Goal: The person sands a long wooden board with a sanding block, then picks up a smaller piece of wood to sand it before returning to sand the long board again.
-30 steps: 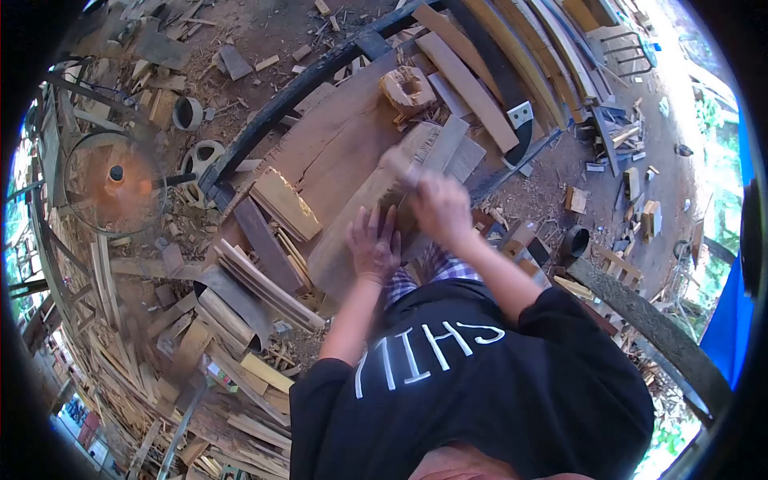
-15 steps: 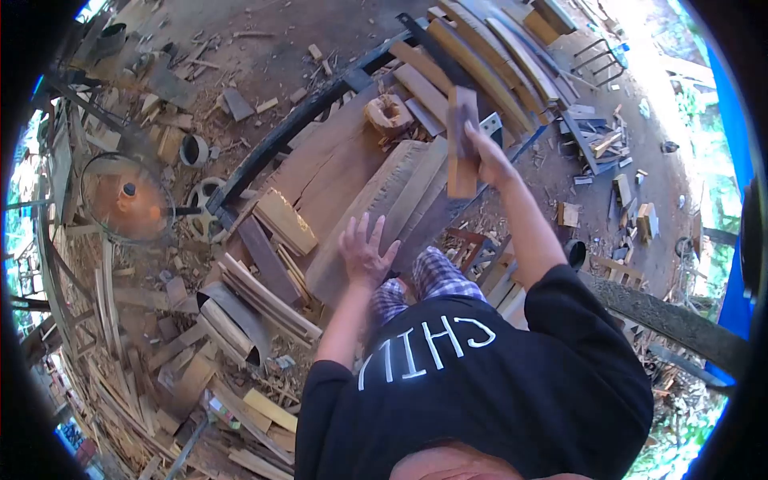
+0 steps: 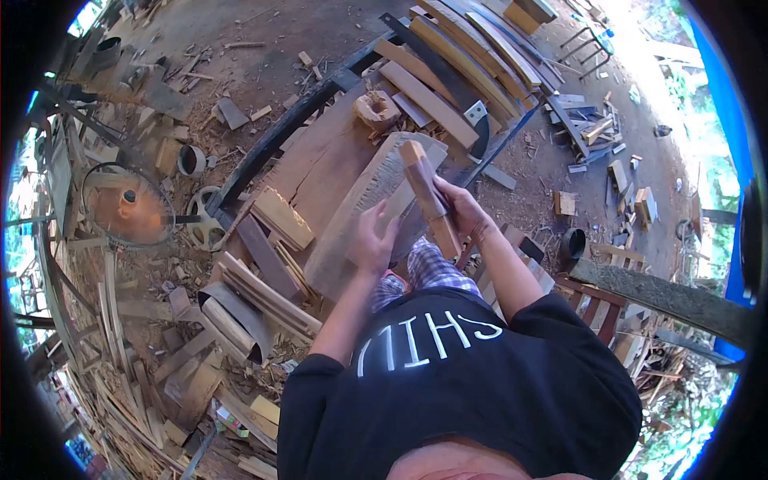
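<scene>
My right hand (image 3: 462,206) grips a long wooden block (image 3: 428,190) with light ends and a dark brown covering round its middle. The block is held tilted above the near side of the workbench. Beside it, my left hand (image 3: 371,242) is over a wide grey-brown plank (image 3: 340,252), blurred by motion, thumb apart from the fingers and holding nothing. That plank lies slantwise on the bench, its near end close to my knees. A hollowed chunk of wood (image 3: 376,110) sits beyond the plank's far end.
Long boards (image 3: 464,60) are stacked along the bench's far right. A fan (image 3: 128,200) stands to the left. Offcuts and shavings litter the ground. A dark beam (image 3: 656,292) juts in from the right, and a metal tube (image 3: 232,324) holding wood lies at lower left.
My right hand has brought the block down and inward, turning it to a slant. My left hand has come up off the plank and shifted slightly right.
</scene>
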Demonstrator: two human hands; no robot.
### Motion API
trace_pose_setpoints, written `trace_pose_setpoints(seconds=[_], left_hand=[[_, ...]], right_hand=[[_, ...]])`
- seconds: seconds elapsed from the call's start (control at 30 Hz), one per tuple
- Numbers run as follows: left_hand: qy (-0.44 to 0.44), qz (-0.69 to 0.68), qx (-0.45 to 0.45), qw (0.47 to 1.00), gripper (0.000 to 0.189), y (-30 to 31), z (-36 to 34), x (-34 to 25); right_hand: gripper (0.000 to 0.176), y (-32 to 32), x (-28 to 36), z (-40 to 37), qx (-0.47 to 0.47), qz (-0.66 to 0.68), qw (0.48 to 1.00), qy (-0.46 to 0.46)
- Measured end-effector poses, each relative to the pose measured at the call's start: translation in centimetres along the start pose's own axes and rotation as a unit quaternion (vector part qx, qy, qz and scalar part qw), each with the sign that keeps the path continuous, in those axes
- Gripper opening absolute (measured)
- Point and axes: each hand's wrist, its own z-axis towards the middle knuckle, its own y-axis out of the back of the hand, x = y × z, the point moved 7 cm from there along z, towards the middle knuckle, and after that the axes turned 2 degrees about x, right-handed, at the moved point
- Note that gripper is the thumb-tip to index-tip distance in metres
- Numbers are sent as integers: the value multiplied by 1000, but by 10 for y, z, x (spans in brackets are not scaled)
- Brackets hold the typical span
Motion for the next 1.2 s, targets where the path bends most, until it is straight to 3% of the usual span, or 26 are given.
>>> trace_pose_setpoints(seconds=[0.03,0.07,0.1,0.17,0.2,0.3,0.33,0.47,0.57,0.7,0.77,0.8,0.87,0.93,1.07,1.13,1.17,1.2], left_hand=[[77,-217,11,973,59,-10,6,-1],[148,-423,23,894,59,-19,10,-3],[148,-424,22,893,59,-13,15,-15],[123,-564,57,814,59,-9,24,-43],[141,-590,56,793,53,-10,25,-40],[159,-604,37,780,54,-6,24,-31],[156,-610,11,776,49,-5,26,-25],[161,-627,-11,762,43,0,23,-23],[149,-630,3,762,40,2,22,-32],[199,-637,39,743,40,-4,16,-40],[210,-648,64,729,41,-8,15,-42],[204,-634,85,741,42,-10,16,-44],[198,-618,106,753,44,-17,18,-41],[184,-664,130,713,51,-25,21,-39],[179,-623,164,744,63,-28,19,-40],[147,-533,84,829,63,-27,20,-28],[147,-531,84,830,63,-26,17,-16],[61,-224,34,972,66,-9,17,-2]], right_hand=[[43,-5,-1,-4,-8,-12,1000,13],[43,-14,-7,-11,32,-24,999,-29],[43,-17,-11,-13,31,-26,999,-30],[46,-28,-28,-13,57,-37,994,-87],[53,-31,-29,-15,71,-84,991,-72],[62,-43,-32,-24,110,-105,987,-59],[72,-54,-24,-22,108,-224,969,-1],[78,-61,-26,-29,129,-329,933,60],[74,-65,-29,-34,131,-305,940,83],[71,-58,-33,-35,135,-313,937,79],[68,-62,-38,-36,160,-98,982,10],[68,-62,-38,-35,160,-97,982,11],[64,-51,-52,-32,88,-80,988,-94],[63,-44,-56,-29,89,-63,991,-76],[58,-31,-59,-27,52,-14,997,-58],[56,-11,-54,-20,17,-49,997,-50],[54,4,-48,-17,-20,-84,995,-40],[52,16,-40,-15,-42,-112,993,-23]])
